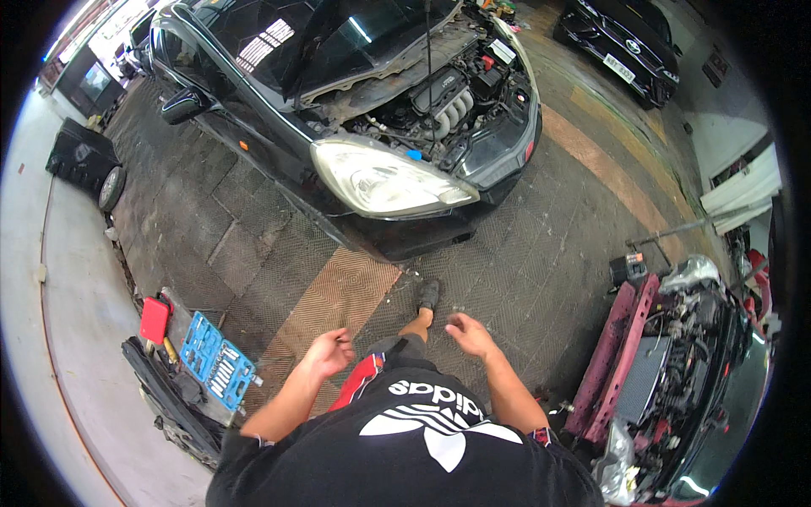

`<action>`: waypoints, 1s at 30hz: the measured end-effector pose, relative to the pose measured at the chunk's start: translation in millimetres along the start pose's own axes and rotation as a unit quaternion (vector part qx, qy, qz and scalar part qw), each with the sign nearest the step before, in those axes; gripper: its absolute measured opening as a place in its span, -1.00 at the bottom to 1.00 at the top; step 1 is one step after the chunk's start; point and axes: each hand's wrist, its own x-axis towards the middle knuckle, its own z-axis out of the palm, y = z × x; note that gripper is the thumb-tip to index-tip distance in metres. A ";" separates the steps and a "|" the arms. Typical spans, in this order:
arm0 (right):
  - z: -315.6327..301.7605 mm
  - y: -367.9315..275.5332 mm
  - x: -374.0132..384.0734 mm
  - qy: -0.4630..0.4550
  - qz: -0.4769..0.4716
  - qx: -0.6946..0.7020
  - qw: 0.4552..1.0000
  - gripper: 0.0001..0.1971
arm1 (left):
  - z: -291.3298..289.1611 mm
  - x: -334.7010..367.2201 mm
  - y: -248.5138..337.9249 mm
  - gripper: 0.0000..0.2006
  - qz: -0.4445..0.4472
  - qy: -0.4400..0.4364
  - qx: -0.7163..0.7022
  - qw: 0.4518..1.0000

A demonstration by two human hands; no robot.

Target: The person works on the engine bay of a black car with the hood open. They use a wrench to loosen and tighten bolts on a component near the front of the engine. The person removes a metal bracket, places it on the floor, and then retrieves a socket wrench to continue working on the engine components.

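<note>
My left hand [331,351] hangs in front of my body at waist height, its fingers loosely bent and nothing seen in it. Across from it, my right hand [470,335] is also held in the air, with its fingers partly curled and slightly apart, holding nothing visible. Neither hand touches anything. Ahead stands a black car [279,160] with its hood raised. Its clouded headlight [380,179] faces me, and the engine [443,97] is exposed behind it. A blue bit [413,155] sits at the headlight's upper edge.
An open blue socket set [221,362] and a red case [155,319] lie at the left. Another car's stripped front end, with a maroon bar [612,355], stands at the right. A black car [621,46] is parked far right; a detached panel [83,156] leans by the left wall.
</note>
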 end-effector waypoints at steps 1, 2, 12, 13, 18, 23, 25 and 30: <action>-19.5 -16.7 13.7 0.029 -0.047 -0.033 0.998 -0.53 | 44.7 20.7 1.4 -0.87 -0.024 -0.056 0.084 0.995; -43.1 -32.4 26.4 0.066 -0.111 -0.070 0.989 -0.51 | 89.9 42.2 2.9 -0.86 -0.037 -0.074 0.180 0.980; -307.7 39.0 58.4 0.197 0.032 -0.202 0.959 -0.74 | 534.5 214.4 -33.3 -0.71 0.132 -0.488 0.779 0.370; -322.4 60.2 53.3 0.220 0.068 -0.158 0.960 -0.77 | 565.5 220.8 -38.7 -0.73 0.137 -0.511 0.747 0.403; -397.9 142.6 66.2 0.298 0.166 -0.052 0.939 -0.57 | 688.8 280.3 -62.3 -0.62 0.085 -0.490 0.734 0.462; -538.5 155.9 137.2 0.239 0.070 -0.071 0.966 -0.57 | 770.7 349.2 -45.3 -0.59 0.165 -0.380 0.844 0.341; -598.7 143.2 182.5 0.175 0.033 -0.123 0.976 -0.56 | 798.2 359.2 -39.2 -0.61 0.179 -0.334 0.865 0.328; -708.4 104.4 316.5 0.012 -0.120 -0.217 0.969 -0.57 | 854.7 375.0 -10.8 -0.64 0.195 -0.176 0.889 0.375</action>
